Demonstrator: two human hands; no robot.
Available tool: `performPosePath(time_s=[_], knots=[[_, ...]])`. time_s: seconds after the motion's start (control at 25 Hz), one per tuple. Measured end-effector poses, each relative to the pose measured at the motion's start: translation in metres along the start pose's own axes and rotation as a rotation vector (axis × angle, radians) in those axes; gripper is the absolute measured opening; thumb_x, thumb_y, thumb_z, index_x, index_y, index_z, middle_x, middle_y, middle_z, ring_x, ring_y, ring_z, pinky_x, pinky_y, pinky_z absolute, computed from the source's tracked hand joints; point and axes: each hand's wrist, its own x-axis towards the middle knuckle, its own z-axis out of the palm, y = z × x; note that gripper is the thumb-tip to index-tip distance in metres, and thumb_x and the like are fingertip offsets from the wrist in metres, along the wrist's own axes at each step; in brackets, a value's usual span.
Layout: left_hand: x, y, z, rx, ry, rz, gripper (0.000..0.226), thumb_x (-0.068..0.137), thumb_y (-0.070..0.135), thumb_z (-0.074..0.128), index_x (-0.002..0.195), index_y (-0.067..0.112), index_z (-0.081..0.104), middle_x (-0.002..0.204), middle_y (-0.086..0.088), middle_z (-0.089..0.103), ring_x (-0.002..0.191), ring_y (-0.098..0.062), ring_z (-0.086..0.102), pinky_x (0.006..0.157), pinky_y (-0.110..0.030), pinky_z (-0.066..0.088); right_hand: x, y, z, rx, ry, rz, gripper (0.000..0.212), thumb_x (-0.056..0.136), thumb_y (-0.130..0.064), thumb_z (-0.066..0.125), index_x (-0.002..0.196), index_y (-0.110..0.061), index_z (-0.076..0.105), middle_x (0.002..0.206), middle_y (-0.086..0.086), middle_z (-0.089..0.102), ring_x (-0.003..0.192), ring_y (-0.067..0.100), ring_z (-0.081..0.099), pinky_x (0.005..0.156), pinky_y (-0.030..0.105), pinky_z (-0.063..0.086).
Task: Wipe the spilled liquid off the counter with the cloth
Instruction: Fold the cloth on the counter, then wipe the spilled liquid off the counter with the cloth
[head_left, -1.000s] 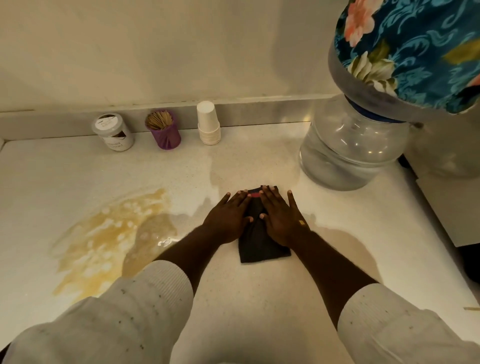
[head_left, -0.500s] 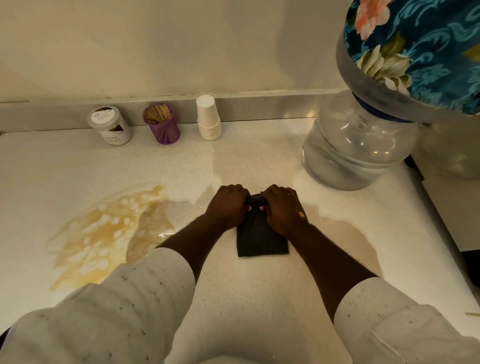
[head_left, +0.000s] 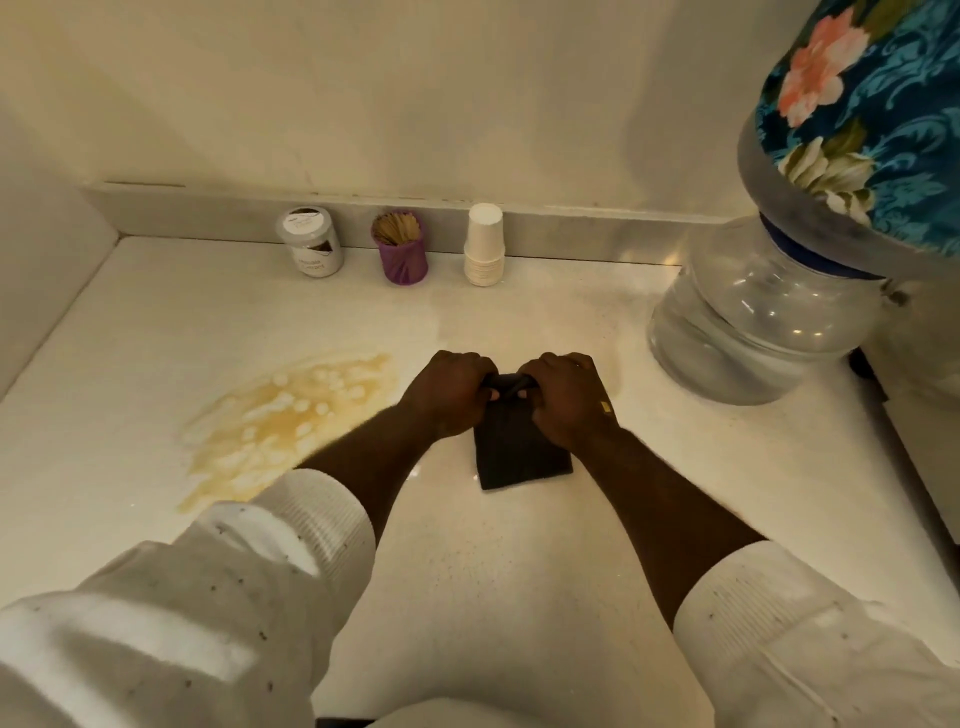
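Observation:
A dark folded cloth (head_left: 514, 457) lies on the white counter (head_left: 519, 597) in the middle. My left hand (head_left: 447, 392) and my right hand (head_left: 563, 397) both grip its far edge, which is bunched up between the fingers and lifted a little. The near part of the cloth still lies flat. A yellowish spill (head_left: 283, 415) with pale bubbles spreads over the counter to the left of my left hand; my left forearm crosses its near right edge.
Along the back wall stand a white-lidded jar (head_left: 310, 241), a purple holder of toothpicks (head_left: 400, 254) and a stack of paper cups (head_left: 484, 244). A large clear water bottle (head_left: 753, 322) with a floral cover (head_left: 872, 124) stands at the right. A side wall bounds the counter at left.
My hands went from flat on the cloth to curled fists gripping its far edge, which bunched up. The view shifted so the spill sits closer to the middle.

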Motion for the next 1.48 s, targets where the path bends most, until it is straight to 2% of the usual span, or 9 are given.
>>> performPosePath(time_s=[0.36, 0.48, 0.6, 0.76, 0.92, 1.08, 1.16, 1.32, 1.48], knots=[[-0.075, -0.082, -0.120, -0.008, 0.293, 0.030, 0.032, 0.085, 0.028, 0.057, 0.101, 0.006, 0.074, 0.090, -0.015, 0.072, 0.082, -0.035, 0.064, 0.081, -0.046, 0.049, 0.064, -0.144, -0.016, 0.024, 0.156, -0.132, 0.036, 0.076, -0.017, 0.082, 0.111, -0.016, 0.071, 0.106, 0.007, 0.072, 0.102, 0.030, 0.066, 0.108, 0.042, 0.036], [-0.107, -0.116, -0.121, -0.010, 0.217, 0.028, 0.032, 0.084, 0.028, 0.058, 0.105, 0.008, 0.074, 0.094, -0.015, 0.072, 0.087, -0.035, 0.064, 0.083, -0.045, 0.049, 0.058, -0.184, 0.007, -0.030, 0.067, -0.096, 0.040, 0.076, -0.028, 0.084, 0.113, -0.020, 0.071, 0.110, 0.003, 0.071, 0.107, 0.025, 0.065, 0.114, 0.042, 0.030], [-0.143, -0.150, -0.096, -0.005, 0.065, 0.039, 0.033, 0.086, 0.031, 0.064, 0.113, 0.013, 0.071, 0.104, -0.011, 0.072, 0.097, -0.034, 0.063, 0.090, -0.044, 0.048, 0.025, -0.211, 0.044, -0.087, 0.027, -0.069, 0.031, 0.081, -0.018, 0.072, 0.112, -0.019, 0.071, 0.110, 0.004, 0.070, 0.107, 0.026, 0.065, 0.115, 0.042, 0.026], [-0.189, -0.171, -0.060, -0.028, -0.036, 0.157, 0.033, 0.085, 0.023, 0.066, 0.117, 0.017, 0.069, 0.104, -0.012, 0.073, 0.095, -0.038, 0.065, 0.080, -0.044, 0.054, -0.023, -0.240, 0.073, -0.100, -0.055, -0.036, 0.023, 0.070, -0.017, 0.066, 0.089, -0.026, 0.077, 0.092, -0.002, 0.077, 0.088, 0.027, 0.068, 0.090, 0.036, 0.045], [-0.216, -0.184, -0.043, -0.027, -0.123, 0.257, 0.028, 0.084, 0.032, 0.068, 0.106, 0.016, 0.071, 0.097, -0.006, 0.074, 0.090, -0.031, 0.068, 0.076, -0.038, 0.052, -0.058, -0.259, 0.089, -0.126, -0.200, 0.058, 0.026, 0.076, -0.035, 0.059, 0.098, -0.027, 0.072, 0.100, -0.005, 0.073, 0.099, 0.028, 0.062, 0.095, 0.039, 0.042], [-0.220, -0.196, -0.040, -0.054, -0.031, 0.212, 0.026, 0.084, 0.043, 0.062, 0.090, 0.021, 0.074, 0.074, 0.001, 0.072, 0.071, -0.023, 0.067, 0.074, -0.040, 0.054, -0.059, -0.266, 0.092, -0.090, -0.093, 0.027, 0.023, 0.088, -0.041, 0.058, 0.085, -0.022, 0.071, 0.078, 0.001, 0.072, 0.072, 0.027, 0.063, 0.069, 0.031, 0.040], [-0.222, -0.209, -0.038, -0.049, 0.061, 0.190, 0.026, 0.087, 0.041, 0.061, 0.092, 0.020, 0.074, 0.069, 0.001, 0.071, 0.069, -0.024, 0.066, 0.082, -0.040, 0.052, -0.045, -0.266, 0.093, -0.119, -0.045, 0.073, 0.024, 0.094, -0.032, 0.054, 0.087, -0.017, 0.071, 0.082, 0.007, 0.073, 0.074, 0.030, 0.064, 0.068, 0.032, 0.044], [-0.222, -0.250, -0.038, 0.049, 0.183, 0.130, 0.035, 0.095, 0.036, 0.058, 0.119, 0.013, 0.069, 0.113, -0.009, 0.073, 0.108, -0.031, 0.067, 0.103, -0.043, 0.043, -0.021, -0.270, 0.113, -0.033, 0.001, 0.111, 0.031, 0.096, -0.019, 0.057, 0.123, -0.005, 0.067, 0.127, 0.017, 0.066, 0.117, 0.035, 0.060, 0.098, 0.043, 0.048], [-0.218, -0.293, -0.046, 0.110, 0.114, -0.042, 0.056, 0.104, 0.042, 0.042, 0.153, 0.014, 0.040, 0.161, -0.009, 0.039, 0.152, -0.026, 0.030, 0.126, -0.048, 0.019, -0.011, -0.268, 0.147, -0.111, -0.196, 0.228, 0.065, 0.105, -0.046, 0.040, 0.160, -0.013, 0.029, 0.170, 0.011, 0.021, 0.156, 0.031, 0.018, 0.125, 0.055, 0.015]])
